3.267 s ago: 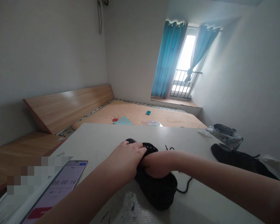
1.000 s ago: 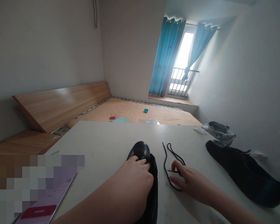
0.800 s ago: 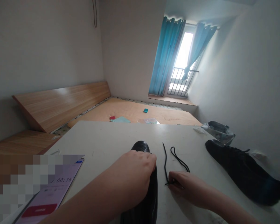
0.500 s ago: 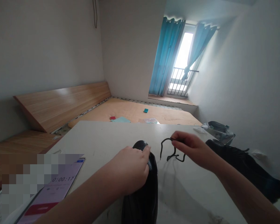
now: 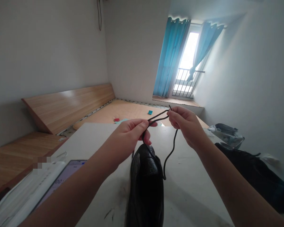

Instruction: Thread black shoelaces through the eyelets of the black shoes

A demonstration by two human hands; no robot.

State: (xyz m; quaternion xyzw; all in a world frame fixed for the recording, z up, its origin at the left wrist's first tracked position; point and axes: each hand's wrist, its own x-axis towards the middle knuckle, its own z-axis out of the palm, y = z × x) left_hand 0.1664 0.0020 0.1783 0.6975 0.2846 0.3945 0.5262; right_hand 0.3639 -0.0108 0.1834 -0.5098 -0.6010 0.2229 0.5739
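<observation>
- 1 black shoelace [image 5: 174, 145] is pinched at frame centre by the left hand [image 5: 130, 134] and right hand [image 5: 186, 123].
- 1 black shoe [image 5: 148, 183] is seen at lower centre.
- 2nd shoe [image 5: 255, 176] is noted at lower right.

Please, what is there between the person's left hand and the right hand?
In the head view, a black shoelace spans the gap between the left hand and the right hand, its two strands running roughly side by side.
</observation>
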